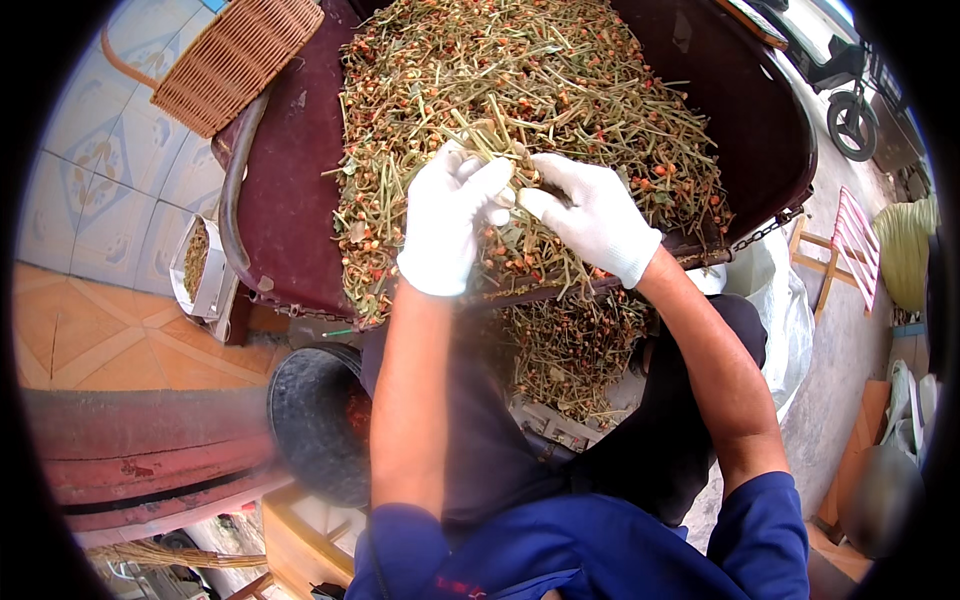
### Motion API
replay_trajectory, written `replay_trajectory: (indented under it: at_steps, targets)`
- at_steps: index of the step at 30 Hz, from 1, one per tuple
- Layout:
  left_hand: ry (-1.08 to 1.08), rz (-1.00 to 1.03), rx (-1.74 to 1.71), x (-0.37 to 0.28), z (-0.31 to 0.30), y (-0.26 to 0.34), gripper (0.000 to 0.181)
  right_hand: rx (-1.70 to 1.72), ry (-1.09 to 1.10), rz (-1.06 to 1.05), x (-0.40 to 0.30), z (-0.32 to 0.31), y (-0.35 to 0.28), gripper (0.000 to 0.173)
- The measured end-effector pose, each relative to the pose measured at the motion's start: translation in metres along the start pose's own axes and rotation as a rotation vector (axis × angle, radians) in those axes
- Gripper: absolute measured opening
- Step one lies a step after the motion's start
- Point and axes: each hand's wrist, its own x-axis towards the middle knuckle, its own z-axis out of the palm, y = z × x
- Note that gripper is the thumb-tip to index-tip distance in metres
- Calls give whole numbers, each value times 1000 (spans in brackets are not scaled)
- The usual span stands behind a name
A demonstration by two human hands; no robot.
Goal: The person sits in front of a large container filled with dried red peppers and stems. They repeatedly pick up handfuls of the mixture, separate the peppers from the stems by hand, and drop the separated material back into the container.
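Note:
In its white knit glove, my left hand (446, 225) grips a small bunch of dried plant stems (486, 141) just above a broad pile. My right hand (596, 214), gloved the same way, has thumb and fingers at the bunch's near side; whether it pinches a piece is hidden. The pile of dry stems (495, 60) carries small orange and red bits and lies in a maroon open bed (292, 202) with a raised rim. Below the bed's near edge, more stems (562, 352) are heaped between my legs.
A black bucket (311, 420) holding red bits stands left of my legs. A wicker basket (236, 64) rests on the bed's left rim, above a white box (214, 270) of dry matter. On the right are a chain (766, 229), a white sack (780, 322) and a striped folding stool (853, 247).

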Motion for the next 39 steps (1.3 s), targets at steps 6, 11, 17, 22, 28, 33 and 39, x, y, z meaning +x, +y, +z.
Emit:
replay_trajectory:
  at_steps: [6,11,17,22,28,33,39]
  targets:
    - [119,95,59,-4,-9,14,43,68,-31,103,2,11,-3,42]
    - [286,221,186,-8,-53,41,37,26,103,83,8,-5,-3,28]
    - [477,178,568,-13,-61,49,45,-168,214,7,7,-20,13,15]
    - [519,180,915,-2,-74,34,58,-358,226,-8,11,-14,21,19]
    - [656,206,1180,-1,-80,27,57,-464,231,-29,19,-16,34,20]
    - [679,361,1227,-5,-70,32,44,-679,356,-3,33,-45,47,25]
    - [641,423,1003,-5,-39,25,34,-993,202,172,45,-59,66,59]
